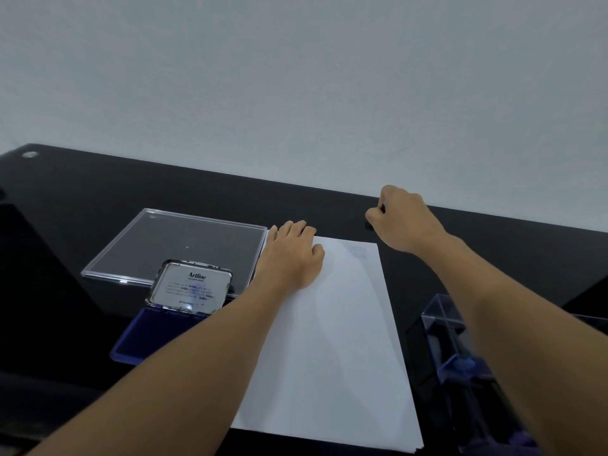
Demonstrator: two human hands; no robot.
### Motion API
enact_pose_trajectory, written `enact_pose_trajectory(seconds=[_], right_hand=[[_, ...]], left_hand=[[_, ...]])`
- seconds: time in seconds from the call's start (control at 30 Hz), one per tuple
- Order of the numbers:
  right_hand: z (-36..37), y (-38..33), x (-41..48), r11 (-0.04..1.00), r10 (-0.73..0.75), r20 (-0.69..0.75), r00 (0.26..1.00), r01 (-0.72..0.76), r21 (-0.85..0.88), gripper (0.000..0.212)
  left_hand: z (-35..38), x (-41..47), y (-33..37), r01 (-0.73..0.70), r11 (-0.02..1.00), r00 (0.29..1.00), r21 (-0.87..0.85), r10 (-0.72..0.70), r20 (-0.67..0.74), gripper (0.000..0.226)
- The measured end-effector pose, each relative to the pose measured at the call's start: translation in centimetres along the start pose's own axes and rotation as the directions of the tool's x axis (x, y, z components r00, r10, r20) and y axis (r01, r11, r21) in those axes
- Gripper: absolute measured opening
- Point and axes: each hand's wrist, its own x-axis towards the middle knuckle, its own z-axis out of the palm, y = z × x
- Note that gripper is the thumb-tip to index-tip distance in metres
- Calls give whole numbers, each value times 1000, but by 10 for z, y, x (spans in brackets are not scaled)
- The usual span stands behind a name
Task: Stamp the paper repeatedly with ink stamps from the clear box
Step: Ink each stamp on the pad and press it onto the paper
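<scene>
Barely begun: one faint blue imprint (357, 251) at far right of white paper sheet (345, 357), rest blank.
Left hand (289, 255) flat on sheet; right hand (399, 218) curled round small dark stamp (369, 224) just beyond far edge.

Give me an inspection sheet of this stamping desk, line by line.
Surface: black glossy desk, reflective.
Job's things: paper stack in the middle, one faint blue mark at its far right corner; ink pad open, lid upright; clear box at right, partly behind the forearm.
Clutter: flat clear lid behind the ink pad.
Grippers: left hand flat on the paper's far left corner; right hand curled round a small dark stamp, beyond the paper.
Cables: nothing seen.
Surroundings: pale wall; metal grommet at the desk's far left corner.
</scene>
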Motion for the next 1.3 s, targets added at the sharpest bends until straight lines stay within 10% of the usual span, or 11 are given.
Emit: enact_pose_trajectory(seconds=[0.5, 0.87, 1.3], right_hand=[[-40, 13, -25, 1000, 7, -93, 996, -4, 28, 18], [-78, -9, -68, 999, -15, -126, 992, 22, 49, 18], [-90, -61, -149, 991, -53, -118, 992, 67, 118, 20]], left_hand=[[-19, 7, 5, 29, 1000, 986, 11, -31, 167, 49], [-88, -23, 14, 61, 991, 998, -120, -58, 26, 22], [-167, -118, -2, 93, 986, 994, -137, -100, -43, 45]])
